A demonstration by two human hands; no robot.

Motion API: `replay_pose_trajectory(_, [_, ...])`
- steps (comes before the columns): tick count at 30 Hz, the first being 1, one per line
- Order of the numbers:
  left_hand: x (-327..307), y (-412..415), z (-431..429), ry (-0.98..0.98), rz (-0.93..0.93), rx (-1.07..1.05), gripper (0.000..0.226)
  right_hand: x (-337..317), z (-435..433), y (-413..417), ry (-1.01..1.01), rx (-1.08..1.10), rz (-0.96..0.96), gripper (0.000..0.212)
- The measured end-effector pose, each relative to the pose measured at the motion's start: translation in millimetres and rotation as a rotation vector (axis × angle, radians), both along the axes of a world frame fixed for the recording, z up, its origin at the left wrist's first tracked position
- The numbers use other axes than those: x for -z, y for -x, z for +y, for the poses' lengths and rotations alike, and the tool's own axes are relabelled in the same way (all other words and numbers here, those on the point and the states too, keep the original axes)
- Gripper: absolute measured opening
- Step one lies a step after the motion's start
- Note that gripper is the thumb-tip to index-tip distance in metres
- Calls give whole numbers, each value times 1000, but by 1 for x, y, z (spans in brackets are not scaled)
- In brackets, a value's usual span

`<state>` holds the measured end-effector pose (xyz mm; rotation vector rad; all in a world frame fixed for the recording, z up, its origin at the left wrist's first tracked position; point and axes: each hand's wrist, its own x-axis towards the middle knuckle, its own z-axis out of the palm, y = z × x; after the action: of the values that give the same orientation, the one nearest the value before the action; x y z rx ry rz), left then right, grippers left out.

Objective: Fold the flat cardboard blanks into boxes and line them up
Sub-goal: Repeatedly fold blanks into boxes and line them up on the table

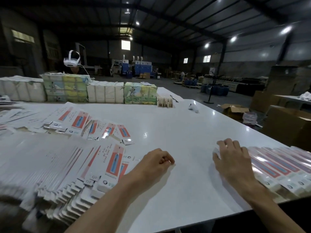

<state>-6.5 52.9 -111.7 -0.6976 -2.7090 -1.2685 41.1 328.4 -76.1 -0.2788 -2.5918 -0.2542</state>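
Note:
A fanned pile of flat white and red cardboard blanks [70, 167] covers the left of the white table [176, 132]. More loose blanks [94, 126] lie beyond it. A row of folded boxes [279, 167] runs along the table's right edge. My right hand [233, 158] lies on the leftmost box of that row, fingers spread over its far end. My left hand [157, 161] hovers just above the table right of the blank pile, fingers loosely curled with nothing in them.
Bundled stacks of white and printed packs [80, 90] line the far edge, with a small wooden stack [165, 101] and a white controller [192, 107] nearby. A person wearing a white headset [71, 61] sits behind them. Brown cartons [289, 121] stand off the right side.

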Motion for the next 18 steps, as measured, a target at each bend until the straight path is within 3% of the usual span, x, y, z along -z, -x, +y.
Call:
replay_pose_trajectory(5, [-21,-7,-1,-17,138,-113,21,-17,-82,53,259,-356,59,28])
replay_pose_trajectory(7, [-39,-7,-4,75,259,-238,19,-15,-110,69,344,-397,-4,26])
replay_pose_trajectory(10, [-61,-9,-20,341,263,-450,27,3,-132,80,385,-424,-71,22])
replay_pose_trajectory(14, [-73,-11,-54,837,54,-673,76,20,-133,82,393,-476,-139,20])
replay_pose_trajectory(18, [-77,-15,-81,1020,-51,-773,100,23,-127,85,466,-491,-134,19])
